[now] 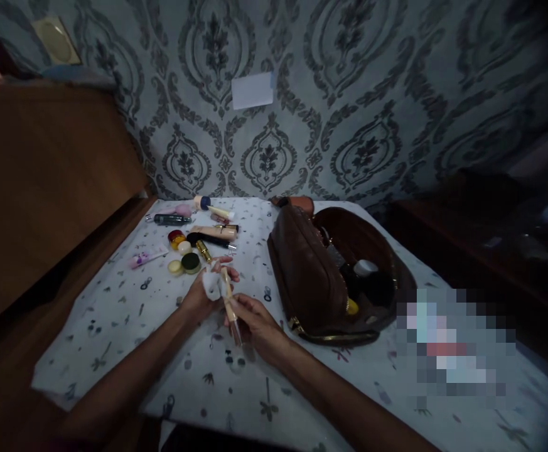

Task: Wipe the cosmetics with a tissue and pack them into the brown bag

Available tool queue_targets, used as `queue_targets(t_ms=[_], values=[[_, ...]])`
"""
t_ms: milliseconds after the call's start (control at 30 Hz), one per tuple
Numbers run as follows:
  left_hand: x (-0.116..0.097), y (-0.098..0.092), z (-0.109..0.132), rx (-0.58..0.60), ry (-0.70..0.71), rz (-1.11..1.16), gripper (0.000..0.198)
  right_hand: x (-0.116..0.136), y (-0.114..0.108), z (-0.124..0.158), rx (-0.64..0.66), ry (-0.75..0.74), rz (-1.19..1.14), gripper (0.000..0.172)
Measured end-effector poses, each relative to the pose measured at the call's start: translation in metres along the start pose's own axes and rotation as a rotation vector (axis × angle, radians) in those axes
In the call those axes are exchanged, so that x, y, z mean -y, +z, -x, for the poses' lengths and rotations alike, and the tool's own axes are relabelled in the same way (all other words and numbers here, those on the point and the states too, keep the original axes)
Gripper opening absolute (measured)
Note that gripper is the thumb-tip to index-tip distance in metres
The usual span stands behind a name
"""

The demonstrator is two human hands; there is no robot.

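My left hand (204, 294) is closed on a small white tissue (211, 284) pressed against a slim beige cosmetic tube (229, 302). My right hand (253, 322) grips the lower end of that tube over the patterned white cloth (217, 376). Both hands meet near the middle of the cloth, left of an open brown bag (311, 276).
Several cosmetics lie at the back left: small round jars (184, 254), a dark pen-like stick (210, 240), a beige tube (217, 231), a pink tube (146, 257). The bag holds a white-capped item (365, 268). A wooden headboard (42, 182) is at left, patterned wall behind.
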State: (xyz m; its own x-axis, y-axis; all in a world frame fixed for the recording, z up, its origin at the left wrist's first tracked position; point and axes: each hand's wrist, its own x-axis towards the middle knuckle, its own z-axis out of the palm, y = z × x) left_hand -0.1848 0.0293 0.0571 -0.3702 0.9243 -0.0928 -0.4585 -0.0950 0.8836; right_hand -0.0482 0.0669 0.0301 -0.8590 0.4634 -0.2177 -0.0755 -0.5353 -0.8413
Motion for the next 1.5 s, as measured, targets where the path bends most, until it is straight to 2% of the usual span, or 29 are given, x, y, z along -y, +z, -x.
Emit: queue_targets(t_ms=[133, 233, 333, 500, 633, 800, 967, 1033, 1167, 1300, 1400, 1500], values=[[0.005, 0.001, 0.005, 0.028, 0.008, 0.063, 0.07, 0.001, 0.002, 0.0, -0.029, 0.03, -0.118, 0.052], [0.008, 0.002, 0.006, -0.004, -0.037, 0.022, 0.074, 0.003, 0.001, 0.002, -0.042, 0.047, -0.128, 0.051], [0.007, 0.003, 0.004, -0.094, -0.028, -0.027, 0.067, 0.004, 0.0, 0.003, -0.03, 0.047, -0.089, 0.052], [0.0, 0.003, 0.003, -0.238, 0.086, -0.088, 0.048, 0.0, -0.002, 0.002, 0.046, -0.011, 0.028, 0.049], [-0.002, 0.001, 0.002, -0.329, 0.148, -0.052, 0.042, 0.001, -0.004, 0.002, 0.031, -0.027, 0.083, 0.045], [-0.003, -0.003, -0.001, -0.374, 0.187, 0.0, 0.036, 0.009, -0.005, 0.006, -0.005, -0.028, 0.057, 0.039], [-0.009, -0.009, -0.002, -0.395, 0.131, 0.027, 0.038, 0.011, -0.006, 0.005, -0.04, -0.014, -0.037, 0.038], [-0.006, -0.009, -0.002, -0.347, 0.132, 0.053, 0.042, 0.011, -0.006, 0.004, -0.067, -0.003, -0.094, 0.038], [0.016, -0.002, 0.006, -0.145, 0.044, 0.048, 0.053, 0.01, -0.007, 0.001, -0.12, -0.02, -0.215, 0.04], [0.037, 0.002, 0.016, -0.058, -0.067, -0.156, 0.052, 0.007, -0.012, -0.001, -0.113, -0.065, -0.222, 0.036], [0.037, 0.002, 0.019, -0.026, -0.056, -0.24, 0.047, 0.002, -0.015, -0.003, -0.093, -0.059, -0.183, 0.036], [0.031, 0.003, 0.019, 0.008, -0.059, -0.181, 0.047, -0.001, -0.016, -0.005, -0.068, -0.059, -0.144, 0.04]])
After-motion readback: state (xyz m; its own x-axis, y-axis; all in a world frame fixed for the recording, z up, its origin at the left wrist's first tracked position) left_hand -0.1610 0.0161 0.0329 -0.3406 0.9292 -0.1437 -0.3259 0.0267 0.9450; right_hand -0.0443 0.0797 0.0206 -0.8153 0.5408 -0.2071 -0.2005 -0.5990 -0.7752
